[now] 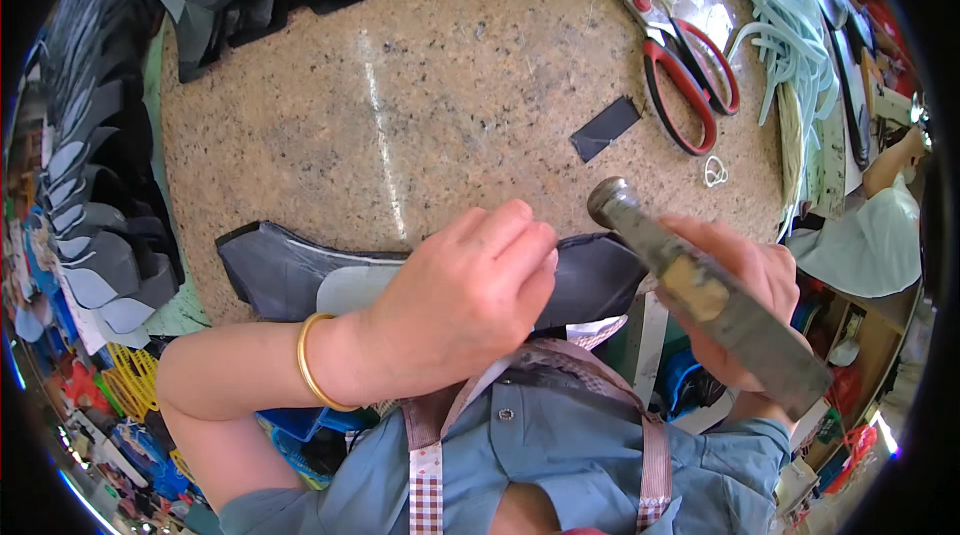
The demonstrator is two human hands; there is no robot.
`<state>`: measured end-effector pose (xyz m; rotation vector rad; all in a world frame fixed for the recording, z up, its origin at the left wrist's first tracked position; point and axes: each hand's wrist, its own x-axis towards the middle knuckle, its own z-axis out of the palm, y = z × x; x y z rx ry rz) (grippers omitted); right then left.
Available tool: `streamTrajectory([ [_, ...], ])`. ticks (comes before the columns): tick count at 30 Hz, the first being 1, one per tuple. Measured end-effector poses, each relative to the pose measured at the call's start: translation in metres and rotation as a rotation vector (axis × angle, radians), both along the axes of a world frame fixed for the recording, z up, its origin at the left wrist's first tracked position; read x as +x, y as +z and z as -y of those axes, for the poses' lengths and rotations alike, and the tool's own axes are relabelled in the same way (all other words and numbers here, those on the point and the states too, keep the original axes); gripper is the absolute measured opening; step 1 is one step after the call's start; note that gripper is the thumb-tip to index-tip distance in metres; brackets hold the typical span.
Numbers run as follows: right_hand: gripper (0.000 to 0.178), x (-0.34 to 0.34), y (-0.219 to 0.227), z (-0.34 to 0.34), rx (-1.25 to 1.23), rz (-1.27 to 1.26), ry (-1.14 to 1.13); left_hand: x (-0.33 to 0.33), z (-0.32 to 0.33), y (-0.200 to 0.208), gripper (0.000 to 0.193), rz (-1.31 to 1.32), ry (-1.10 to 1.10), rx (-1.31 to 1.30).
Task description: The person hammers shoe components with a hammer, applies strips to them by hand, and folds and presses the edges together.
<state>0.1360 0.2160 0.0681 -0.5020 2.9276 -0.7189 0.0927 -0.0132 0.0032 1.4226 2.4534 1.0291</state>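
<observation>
A black curved piece of leather-like material (595, 280) with a pale grey patch (352, 290) lies along the near edge of the stone slab. My left hand (465, 290), a gold bangle (308, 365) at its wrist, is closed over the middle of this piece; its fingertips are hidden. At the right, my right hand (735, 270) grips a hammer (770, 350). The hammer's worn metal head is raised, its round face (608, 200) towards the slab just beyond the black piece's right end. Its handle is mostly hidden.
Red-and-black scissors (675, 85) lie at the far right, near a small black strip (605, 129) and a loop of white thread (714, 172). Pale green strips (775, 10) hang along the right side. Stacked black pieces (110, 225) line the left. The speckled stone slab (290, 135) bears a chalk line.
</observation>
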Motion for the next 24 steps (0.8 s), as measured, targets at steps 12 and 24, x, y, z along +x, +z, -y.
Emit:
streamTrajectory([
  [12, 0.046, -0.005, -0.020, 0.007, -0.011, 0.162, 0.355, -0.003, 0.039, -0.003, 0.026, 0.187, 0.081, 0.037],
  [24, 0.043, -0.005, -0.022, 0.044, -0.061, 0.112, 0.397, 0.007, 0.062, 0.001, 0.028, 0.052, 0.088, 0.034],
])
